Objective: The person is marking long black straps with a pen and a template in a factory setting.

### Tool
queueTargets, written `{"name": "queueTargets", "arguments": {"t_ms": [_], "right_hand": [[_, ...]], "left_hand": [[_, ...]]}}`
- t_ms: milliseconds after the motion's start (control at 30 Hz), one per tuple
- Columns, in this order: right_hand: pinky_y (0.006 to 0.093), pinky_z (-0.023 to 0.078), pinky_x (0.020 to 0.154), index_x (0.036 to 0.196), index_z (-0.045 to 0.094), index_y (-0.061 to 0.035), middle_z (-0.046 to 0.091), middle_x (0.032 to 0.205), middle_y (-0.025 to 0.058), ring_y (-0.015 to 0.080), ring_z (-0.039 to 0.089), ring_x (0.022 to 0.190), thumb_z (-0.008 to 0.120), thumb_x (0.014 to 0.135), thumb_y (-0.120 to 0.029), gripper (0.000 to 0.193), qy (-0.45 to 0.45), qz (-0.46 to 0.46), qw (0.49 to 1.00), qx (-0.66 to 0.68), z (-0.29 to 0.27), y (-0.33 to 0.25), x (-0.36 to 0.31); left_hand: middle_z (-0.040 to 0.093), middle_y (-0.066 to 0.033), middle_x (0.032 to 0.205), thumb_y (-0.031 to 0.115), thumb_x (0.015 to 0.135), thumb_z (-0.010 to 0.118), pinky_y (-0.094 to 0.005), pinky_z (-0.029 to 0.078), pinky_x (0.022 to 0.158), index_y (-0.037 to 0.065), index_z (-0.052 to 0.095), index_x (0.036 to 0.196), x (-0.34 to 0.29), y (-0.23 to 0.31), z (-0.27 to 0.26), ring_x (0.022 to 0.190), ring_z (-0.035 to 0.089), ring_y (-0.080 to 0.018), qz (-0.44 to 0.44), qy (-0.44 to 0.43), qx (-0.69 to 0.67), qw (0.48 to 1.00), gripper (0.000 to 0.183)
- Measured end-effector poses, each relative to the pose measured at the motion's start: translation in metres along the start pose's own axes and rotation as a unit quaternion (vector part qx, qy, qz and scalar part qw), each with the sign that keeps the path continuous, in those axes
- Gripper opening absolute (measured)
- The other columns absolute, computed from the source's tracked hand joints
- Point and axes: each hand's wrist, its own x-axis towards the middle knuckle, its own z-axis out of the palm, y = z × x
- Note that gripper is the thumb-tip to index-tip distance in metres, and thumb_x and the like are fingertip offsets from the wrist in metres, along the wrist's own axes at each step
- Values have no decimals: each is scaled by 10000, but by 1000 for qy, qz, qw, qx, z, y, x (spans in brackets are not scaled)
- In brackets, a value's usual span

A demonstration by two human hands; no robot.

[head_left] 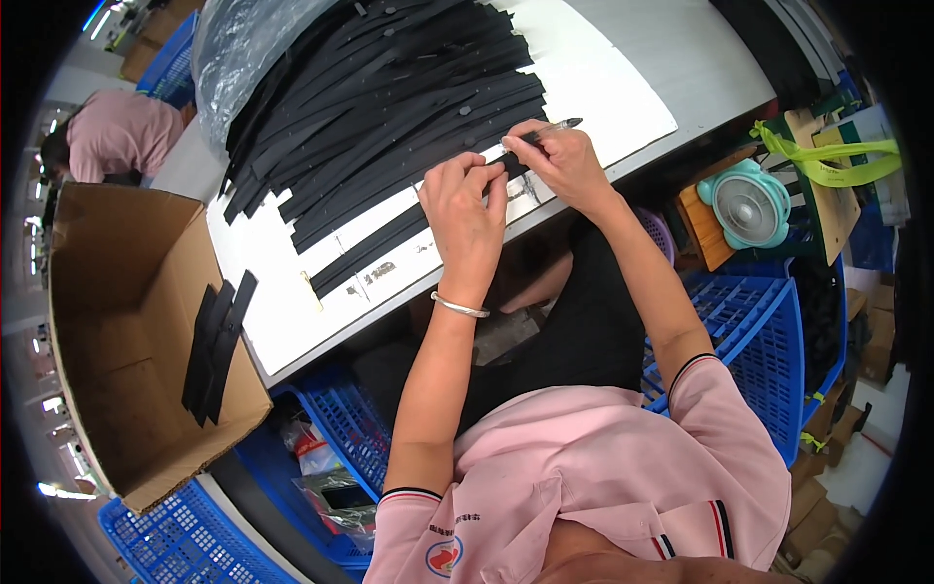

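Note:
My right hand holds a pen with its tip end down at the right part of a black fabric strip. The strip lies flat along the near side of a white board that has dark marks on it. My left hand, a silver bangle on its wrist, rests over the same strip with bent fingers, close beside the right hand. Its fingertips press on the strip, and the thumb is near the pen's tip. Beyond both hands spreads a large pile of black strips.
A cardboard box stands at the left, with several black strips over its side. Clear plastic covers the pile's far left. Blue baskets flank me. A turquoise fan is at right. Another person bends at far left.

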Motion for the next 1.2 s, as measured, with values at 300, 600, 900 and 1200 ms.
{"name": "queueTargets", "arguments": {"t_ms": [300, 600, 900, 1200], "right_hand": [[300, 463, 567, 822, 722, 8, 679, 689, 84, 144, 612, 575, 707, 946, -199, 242, -24, 67, 989, 130, -7, 3, -6], [370, 482, 613, 844, 721, -11, 656, 705, 150, 265, 647, 637, 715, 923, -220, 224, -31, 31, 995, 91, 0, 9, -4], [228, 487, 667, 1096, 713, -48, 722, 967, 15, 68, 638, 790, 622, 1057, -163, 152, 1, 89, 983, 164, -2, -13, -5], [248, 462, 715, 1175, 664, -79, 637, 946, 10, 104, 555, 785, 704, 1001, -130, 186, -12, 72, 993, 93, -1, -9, -3]], "left_hand": [[693, -51, 1046, 80, 828, 785, -405, 428, 955, 53, 769, 931, -1, 2, 1, 1065, 599, -270, 4, 2, -3, 1000, 108], [702, -28, 1034, 111, 821, 802, -398, 442, 895, 91, 788, 909, 0, -6, 0, 1028, 614, -256, 23, 25, 18, 999, 91], [677, -27, 997, 120, 799, 799, -438, 400, 964, 88, 773, 900, 35, -25, -3, 1054, 590, -256, 81, 9, 46, 996, 109], [691, -94, 1198, 9, 826, 717, -450, 426, 1064, 129, 787, 1054, -22, -92, -117, 1196, 602, -296, -18, 93, 133, 987, 267]]}}
